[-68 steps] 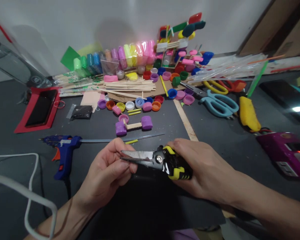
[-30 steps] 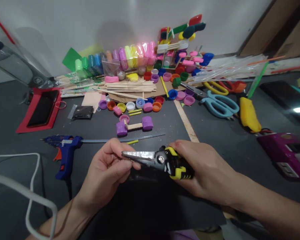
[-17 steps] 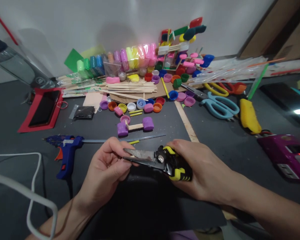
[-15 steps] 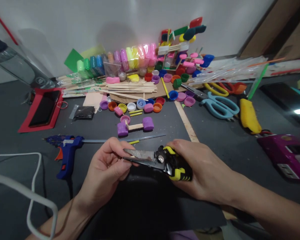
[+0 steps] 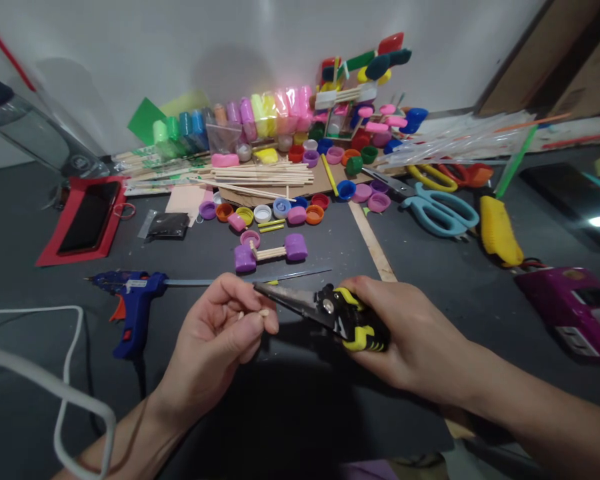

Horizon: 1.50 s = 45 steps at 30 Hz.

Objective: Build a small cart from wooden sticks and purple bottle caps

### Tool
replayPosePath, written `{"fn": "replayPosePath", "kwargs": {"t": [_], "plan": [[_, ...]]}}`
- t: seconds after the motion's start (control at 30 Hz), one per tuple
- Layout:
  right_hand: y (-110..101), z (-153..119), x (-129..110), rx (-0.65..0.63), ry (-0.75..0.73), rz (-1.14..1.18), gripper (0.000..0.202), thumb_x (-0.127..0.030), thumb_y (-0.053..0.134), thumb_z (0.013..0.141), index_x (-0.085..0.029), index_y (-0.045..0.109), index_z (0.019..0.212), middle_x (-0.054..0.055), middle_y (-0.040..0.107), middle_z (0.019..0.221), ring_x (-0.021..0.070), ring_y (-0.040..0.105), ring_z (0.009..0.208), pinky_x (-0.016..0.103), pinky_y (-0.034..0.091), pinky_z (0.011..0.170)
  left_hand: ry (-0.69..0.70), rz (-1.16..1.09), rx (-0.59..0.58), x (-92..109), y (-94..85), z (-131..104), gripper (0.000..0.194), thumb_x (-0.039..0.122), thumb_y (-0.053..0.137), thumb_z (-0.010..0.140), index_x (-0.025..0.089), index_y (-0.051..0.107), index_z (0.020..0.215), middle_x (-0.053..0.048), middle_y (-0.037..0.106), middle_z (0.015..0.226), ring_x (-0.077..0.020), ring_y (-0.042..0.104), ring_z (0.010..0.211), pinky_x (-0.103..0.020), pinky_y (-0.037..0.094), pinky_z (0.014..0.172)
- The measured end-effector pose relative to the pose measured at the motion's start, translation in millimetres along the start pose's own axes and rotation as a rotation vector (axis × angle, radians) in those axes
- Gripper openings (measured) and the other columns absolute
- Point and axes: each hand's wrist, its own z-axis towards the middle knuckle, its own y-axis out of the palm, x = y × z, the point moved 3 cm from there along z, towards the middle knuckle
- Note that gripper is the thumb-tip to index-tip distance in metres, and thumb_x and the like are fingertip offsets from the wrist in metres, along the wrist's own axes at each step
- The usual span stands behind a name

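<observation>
Between its thumb and fingers, my left hand [image 5: 215, 340] pinches a short piece of pale wooden stick [image 5: 264, 313]; most of the piece is hidden. My right hand [image 5: 410, 333] is wrapped round the handles of the black and yellow cutters [image 5: 330, 310]. Their blades point left, nearly together, with the tip just above the stick piece and close to my left fingers. Beyond my hands lie two purple blocks [image 5: 296, 247] joined by short sticks [image 5: 271, 253].
A blue glue gun [image 5: 143, 287] lies on the left, with a white cable [image 5: 65, 393] nearer. Behind are wooden sticks [image 5: 265, 175] and coloured caps [image 5: 263, 213]. Blue-handled scissors [image 5: 443, 210], a yellow knife [image 5: 500, 230] and a purple device [image 5: 567, 310] lie on the right.
The cutters' blades have closed and moved up and right, off the stick piece. Its end now shows between my left fingers.
</observation>
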Motion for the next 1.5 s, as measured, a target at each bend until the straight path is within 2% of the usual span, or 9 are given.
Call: {"fn": "replayPosePath", "kwargs": {"t": [0.1, 0.2, 0.43, 0.57, 0.87, 1.07, 1.5], "plan": [[0.4, 1.2, 2.6, 0.021, 0.041, 0.034, 0.021, -0.021, 0.057, 0.074, -0.015, 0.057, 0.095, 0.004, 0.066, 0.077, 0.0183, 0.061, 0.065, 0.027, 0.045, 0.058, -0.027, 0.017, -0.019, -1.0, 0.6, -0.2, 0.010, 0.022, 0.076, 0.082, 0.021, 0.067, 0.087, 0.004, 0.064, 0.066, -0.0006, 0.025, 0.043, -0.011, 0.021, 0.040], [0.2, 1.6, 3.6, 0.027, 0.036, 0.038, 0.025, -0.021, 0.058, 0.072, -0.015, 0.057, 0.096, 0.006, 0.066, 0.081, 0.0190, 0.061, 0.068, 0.027, 0.045, 0.061, -0.050, -0.008, -0.049, -2.5, 1.5, -0.3, 0.010, 0.027, 0.075, 0.084, 0.020, 0.067, 0.086, 0.004, 0.060, 0.063, -0.0010, 0.022, 0.043, -0.011, 0.020, 0.040], [-0.5, 2.9, 2.6, 0.000, -0.011, 0.001, 0.024, -0.020, 0.059, 0.070, -0.017, 0.055, 0.093, 0.004, 0.061, 0.079, 0.0170, 0.054, 0.063, 0.027, 0.041, 0.059, -0.128, -0.109, -0.103, -2.8, 2.1, -1.9, 0.014, 0.028, 0.071, 0.087, 0.021, 0.060, 0.081, 0.008, 0.041, 0.057, -0.0041, 0.016, 0.046, -0.012, 0.019, 0.040], [2.5, 3.0, 1.1, -0.027, -0.025, -0.003, 0.020, -0.021, 0.059, 0.073, -0.018, 0.053, 0.091, 0.003, 0.058, 0.077, 0.0167, 0.052, 0.062, 0.027, 0.040, 0.058, -0.180, -0.116, -0.131, -3.0, 0.0, -3.5, 0.016, 0.031, 0.070, 0.087, 0.022, 0.058, 0.083, 0.008, 0.041, 0.058, -0.0053, 0.019, 0.048, -0.013, 0.019, 0.042], [3.7, 4.0, -0.6, -0.042, -0.039, 0.004, 0.017, -0.020, 0.058, 0.073, -0.017, 0.052, 0.089, 0.002, 0.055, 0.074, 0.0163, 0.050, 0.062, 0.027, 0.038, 0.058, -0.169, -0.153, -0.216, 0.4, 3.3, -3.9, 0.013, 0.031, 0.065, 0.091, 0.024, 0.054, 0.089, 0.009, 0.036, 0.058, -0.0058, 0.019, 0.048, -0.014, 0.019, 0.042], [4.0, 4.0, -3.7, -0.051, -0.047, 0.020, 0.014, -0.020, 0.057, 0.074, -0.018, 0.052, 0.088, 0.001, 0.054, 0.072, 0.0154, 0.049, 0.059, 0.027, 0.037, 0.056, -0.211, -0.200, -0.272, -0.9, 4.1, -4.1, 0.012, 0.028, 0.065, 0.091, 0.025, 0.054, 0.094, 0.009, 0.032, 0.059, -0.0064, 0.019, 0.049, -0.012, 0.018, 0.042], [3.0, 0.6, -2.1, -0.037, -0.045, 0.000, 0.010, -0.019, 0.054, 0.078, -0.018, 0.053, 0.088, 0.002, 0.058, 0.071, 0.0158, 0.052, 0.058, 0.026, 0.039, 0.055, -0.193, -0.239, -0.293, -1.8, 5.3, -4.9, 0.009, 0.028, 0.063, 0.092, 0.024, 0.054, 0.093, 0.008, 0.031, 0.060, -0.0084, 0.018, 0.052, -0.012, 0.018, 0.041]]}}
